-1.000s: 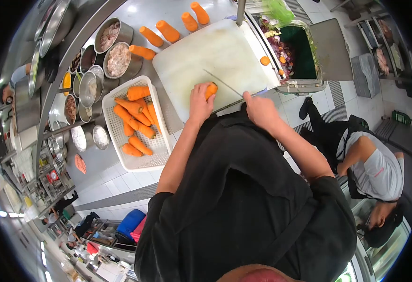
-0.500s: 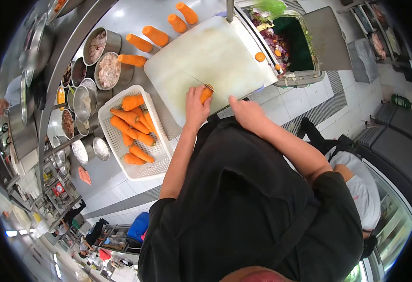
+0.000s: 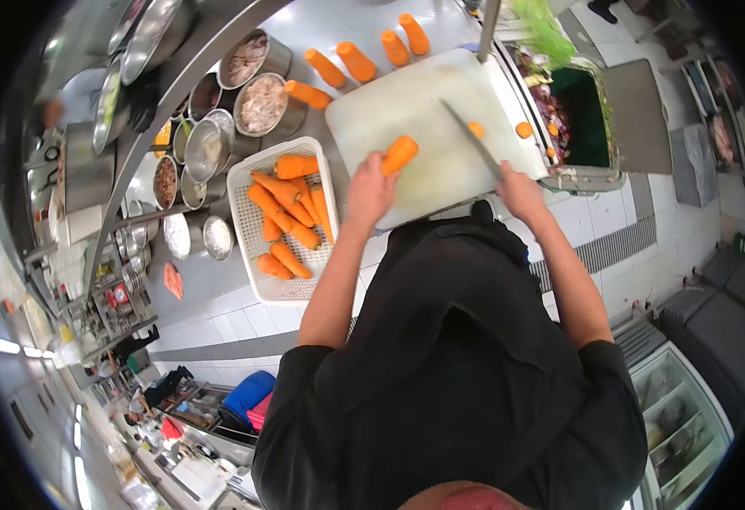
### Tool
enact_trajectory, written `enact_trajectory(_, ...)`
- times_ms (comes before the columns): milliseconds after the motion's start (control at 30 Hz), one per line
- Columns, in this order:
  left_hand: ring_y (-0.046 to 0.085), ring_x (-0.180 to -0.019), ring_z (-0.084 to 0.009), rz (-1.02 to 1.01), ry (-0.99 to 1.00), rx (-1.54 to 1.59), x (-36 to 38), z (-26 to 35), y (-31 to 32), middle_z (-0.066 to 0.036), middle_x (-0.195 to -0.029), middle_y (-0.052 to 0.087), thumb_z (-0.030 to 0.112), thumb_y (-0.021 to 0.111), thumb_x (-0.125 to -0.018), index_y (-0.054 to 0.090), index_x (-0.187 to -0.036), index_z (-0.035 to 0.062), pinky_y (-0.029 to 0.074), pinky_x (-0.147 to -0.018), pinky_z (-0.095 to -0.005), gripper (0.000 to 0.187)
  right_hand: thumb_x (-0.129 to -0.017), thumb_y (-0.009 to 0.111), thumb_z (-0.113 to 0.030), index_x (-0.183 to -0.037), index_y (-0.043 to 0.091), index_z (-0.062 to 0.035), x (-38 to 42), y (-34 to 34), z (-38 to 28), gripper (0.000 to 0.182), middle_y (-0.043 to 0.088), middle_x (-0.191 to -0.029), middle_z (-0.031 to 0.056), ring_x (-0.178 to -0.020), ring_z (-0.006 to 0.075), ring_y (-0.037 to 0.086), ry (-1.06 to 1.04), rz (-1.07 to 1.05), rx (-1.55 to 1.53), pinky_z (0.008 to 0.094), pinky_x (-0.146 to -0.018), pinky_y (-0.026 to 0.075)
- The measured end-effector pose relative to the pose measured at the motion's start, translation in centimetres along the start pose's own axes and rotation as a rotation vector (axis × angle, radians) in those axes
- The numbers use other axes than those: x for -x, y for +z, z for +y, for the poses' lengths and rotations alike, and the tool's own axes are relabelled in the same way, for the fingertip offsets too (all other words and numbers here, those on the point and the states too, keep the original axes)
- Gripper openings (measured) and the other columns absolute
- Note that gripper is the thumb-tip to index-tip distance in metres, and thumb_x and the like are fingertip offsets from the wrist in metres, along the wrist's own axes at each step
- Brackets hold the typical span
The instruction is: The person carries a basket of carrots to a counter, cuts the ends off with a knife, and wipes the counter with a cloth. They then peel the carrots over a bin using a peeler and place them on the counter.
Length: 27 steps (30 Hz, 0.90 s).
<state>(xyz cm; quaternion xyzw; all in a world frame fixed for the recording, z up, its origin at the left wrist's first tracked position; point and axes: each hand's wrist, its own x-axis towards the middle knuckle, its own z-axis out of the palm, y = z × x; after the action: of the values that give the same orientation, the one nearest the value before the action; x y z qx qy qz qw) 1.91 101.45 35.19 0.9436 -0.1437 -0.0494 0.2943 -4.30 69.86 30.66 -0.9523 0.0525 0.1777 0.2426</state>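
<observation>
My left hand (image 3: 371, 189) is closed round the lower end of a carrot (image 3: 400, 155) over the left part of the white cutting board (image 3: 423, 92). In my right hand (image 3: 520, 191), at the board's right front edge, is the handle of a knife (image 3: 472, 140). Its blade points up and left over the board, apart from the carrot. A small cut carrot piece (image 3: 475, 130) lies just right of the blade. Several peeled carrots (image 3: 355, 62) stand or lean behind the board. To the left, a white basket (image 3: 241, 223) holds several carrots (image 3: 281, 212).
Metal pots (image 3: 264, 104) with meat and other food stand at the left, under a metal rail (image 3: 164, 106). A green-lined waste bin (image 3: 582, 119) with scraps is on the right. Another carrot piece (image 3: 524, 130) lies on the ledge beside the board.
The knife has come away from the carrot and moved right with my right hand. The carrot is now raised in my left hand, and a cut piece lies apart on the board. The view has shifted.
</observation>
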Motion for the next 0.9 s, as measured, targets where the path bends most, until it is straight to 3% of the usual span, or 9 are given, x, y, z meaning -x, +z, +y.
enact_trajectory(67, 0.063, -0.102, -0.0427, 0.123, -0.075, -0.008, -2.5, -0.6, -4.4, -0.023, -0.108, 0.065, 0.015, 0.074, -0.085, 0.059, -0.118, 0.0022, 0.051, -0.089, -0.0477, 0.038, -0.090, 0.056, -0.014, -0.116, 0.050, -0.0044, 0.7, -0.4, 2.6, 0.029, 0.069, -0.085, 0.0277, -0.084, 0.0475, 0.068, 0.048, 0.100, 0.039, 0.0580, -0.074, 0.053)
enact_trajectory(133, 0.066, -0.096, -0.0411, 0.319, 0.084, -0.193, -5.0, -3.4, -8.1, -0.022, -0.101, 0.068, 0.017, 0.075, -0.084, 0.064, -0.112, 0.0021, 0.052, -0.088, -0.0470, 0.034, -0.090, 0.056, -0.014, -0.115, 0.050, -0.0040, 1.6, -1.6, 3.7, 0.027, 0.068, -0.084, 0.0279, -0.083, 0.0479, 0.068, 0.075, 0.114, 0.046, 0.0582, -0.074, 0.053)
enact_trajectory(200, 0.067, -0.093, -0.0395, 0.353, 0.058, -0.249, -7.6, -4.7, -11.5, -0.021, -0.097, 0.070, 0.017, 0.075, -0.082, 0.064, -0.109, 0.0027, 0.052, -0.085, -0.0470, 0.032, -0.091, 0.056, -0.014, -0.113, 0.049, -0.0035, 2.1, -2.4, 3.9, 0.026, 0.068, -0.083, 0.0282, -0.082, 0.0482, 0.068, 0.114, 0.119, 0.050, 0.0584, -0.073, 0.053)
enact_trajectory(267, 0.067, -0.093, -0.0379, 0.280, -0.087, -0.312, -9.6, -5.9, -13.2, -0.018, -0.097, 0.070, 0.016, 0.076, -0.079, 0.064, -0.105, 0.0043, 0.053, -0.085, -0.0471, 0.031, -0.092, 0.055, -0.014, -0.110, 0.049, -0.0030, 2.8, -2.4, 3.9, 0.022, 0.068, -0.080, 0.0282, -0.079, 0.0486, 0.067, 0.055, 0.188, 0.059, 0.0586, -0.072, 0.053)
enact_trajectory(500, 0.069, -0.091, -0.0366, 0.107, -0.123, -0.447, -12.6, -16.5, -11.2, -0.016, -0.094, 0.072, 0.020, 0.072, -0.082, 0.065, -0.103, 0.0056, 0.053, -0.081, -0.0482, 0.027, -0.094, 0.052, -0.012, -0.107, 0.048, -0.0032, 3.4, -1.2, 0.5, 0.017, 0.067, -0.075, 0.0274, -0.073, 0.0479, 0.067, -0.017, 0.120, 0.140, 0.0590, -0.066, 0.052)
enact_trajectory(600, 0.069, -0.092, -0.0360, 0.176, -0.092, -0.304, -9.5, -15.3, -13.9, -0.016, -0.097, 0.072, 0.025, 0.070, -0.085, 0.066, -0.102, 0.0052, 0.054, -0.080, -0.0481, 0.026, -0.093, 0.048, -0.008, -0.107, 0.047, -0.0032, 3.0, 0.2, 0.6, 0.015, 0.067, -0.075, 0.0272, -0.073, 0.0476, 0.067, -0.042, 0.077, 0.218, 0.0585, -0.066, 0.052)
enact_trajectory(667, 0.069, -0.093, -0.0358, 0.250, -0.380, -0.343, -7.2, -14.8, -16.3, -0.016, -0.101, 0.073, 0.029, 0.070, -0.087, 0.066, -0.103, 0.0045, 0.055, -0.083, -0.0454, 0.030, -0.092, 0.047, -0.007, -0.108, 0.045, -0.0030, 2.4, 1.5, 1.2, 0.017, 0.067, -0.076, 0.0270, -0.073, 0.0482, 0.067, -0.031, 0.115, 0.159, 0.0590, -0.067, 0.052)
enact_trajectory(767, 0.068, -0.099, -0.0376, 0.096, -0.587, -0.414, -2.4, -16.6, -14.4, -0.020, -0.105, 0.072, 0.040, 0.071, -0.087, 0.063, -0.120, 0.0049, 0.053, -0.089, -0.0459, 0.049, -0.091, 0.046, -0.005, -0.108, 0.043, -0.0026, 2.3, 1.8, 0.8, 0.017, 0.067, -0.076, 0.0273, -0.074, 0.0487, 0.067, -0.004, 0.103, 0.151, 0.0597, -0.068, 0.052)
enact_trajectory(900, 0.064, -0.106, -0.0373, 0.153, -0.309, -0.646, 0.1, -17.6, -10.6, -0.022, -0.113, 0.069, 0.040, 0.075, -0.084, 0.056, -0.128, 0.0049, 0.050, -0.092, -0.0470, 0.060, -0.094, 0.047, -0.009, -0.108, 0.043, -0.0028, 1.6, 1.3, 0.6, 0.016, 0.068, -0.078, 0.0278, -0.076, 0.0488, 0.068, 0.016, 0.086, 0.175, 0.0595, -0.069, 0.052)
